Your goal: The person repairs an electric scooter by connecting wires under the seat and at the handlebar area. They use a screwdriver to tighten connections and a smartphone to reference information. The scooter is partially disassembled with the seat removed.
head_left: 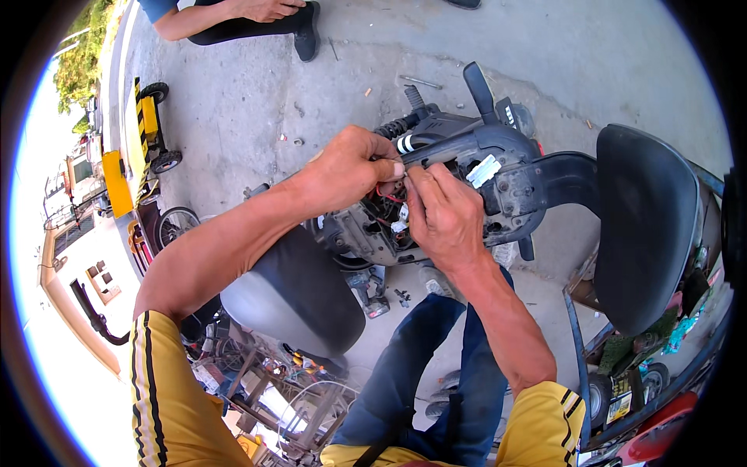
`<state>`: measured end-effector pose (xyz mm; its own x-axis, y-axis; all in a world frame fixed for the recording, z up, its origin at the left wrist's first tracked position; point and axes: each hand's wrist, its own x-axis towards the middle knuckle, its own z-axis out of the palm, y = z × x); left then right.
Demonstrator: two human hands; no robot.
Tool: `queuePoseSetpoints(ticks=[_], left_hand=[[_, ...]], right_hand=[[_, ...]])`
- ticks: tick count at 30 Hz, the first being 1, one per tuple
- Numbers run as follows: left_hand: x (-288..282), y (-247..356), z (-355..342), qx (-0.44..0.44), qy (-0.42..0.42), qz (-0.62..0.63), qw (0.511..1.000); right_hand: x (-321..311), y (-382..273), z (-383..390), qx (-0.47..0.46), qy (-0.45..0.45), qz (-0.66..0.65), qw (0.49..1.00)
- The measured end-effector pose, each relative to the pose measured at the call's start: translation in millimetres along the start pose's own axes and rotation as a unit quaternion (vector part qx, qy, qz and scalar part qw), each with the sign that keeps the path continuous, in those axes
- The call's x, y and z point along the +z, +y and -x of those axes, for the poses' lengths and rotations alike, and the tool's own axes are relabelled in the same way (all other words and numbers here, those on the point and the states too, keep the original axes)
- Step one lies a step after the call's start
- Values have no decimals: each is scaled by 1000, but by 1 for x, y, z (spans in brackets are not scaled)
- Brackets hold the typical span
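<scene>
My left hand (350,170) and my right hand (447,214) meet over the opened body of an electric scooter (510,198). Thumb and fingers of both hands are pinched close together, almost touching. Whatever is between the fingertips is too small and too covered to make out. Just below them, red and dark wires (387,194) lie in the open compartment, with a white connector (400,221) among them. A white sticker (484,171) shows on the dark cover beside my right hand. The inner part of the compartment is hidden by my hands.
A grey-black seat (299,300) is below my left forearm; a black seat (650,226) stands at right. On the floor lie a power tool (368,292) and a screwdriver-like rod (420,81). A person's hand (268,8) appears at the top. Tangled cables and parts (272,381) fill the lower left.
</scene>
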<state>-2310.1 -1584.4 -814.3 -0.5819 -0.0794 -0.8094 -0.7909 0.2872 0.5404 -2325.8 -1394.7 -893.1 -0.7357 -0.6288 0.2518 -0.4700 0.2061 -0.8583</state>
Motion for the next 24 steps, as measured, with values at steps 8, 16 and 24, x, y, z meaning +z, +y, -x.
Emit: queuePoseSetpoints(ticks=[8, 16, 24], left_hand=[[1, -1, 1, 16, -2, -33, 999], [0, -4, 2, 52, -6, -44, 998], [3, -4, 6, 85, 3, -63, 994]], right_hand=[[0, 9, 1, -34, 3, -24, 999], [-7, 10, 0, -19, -28, -63, 997], [-15, 6, -5, 71, -43, -170, 982]])
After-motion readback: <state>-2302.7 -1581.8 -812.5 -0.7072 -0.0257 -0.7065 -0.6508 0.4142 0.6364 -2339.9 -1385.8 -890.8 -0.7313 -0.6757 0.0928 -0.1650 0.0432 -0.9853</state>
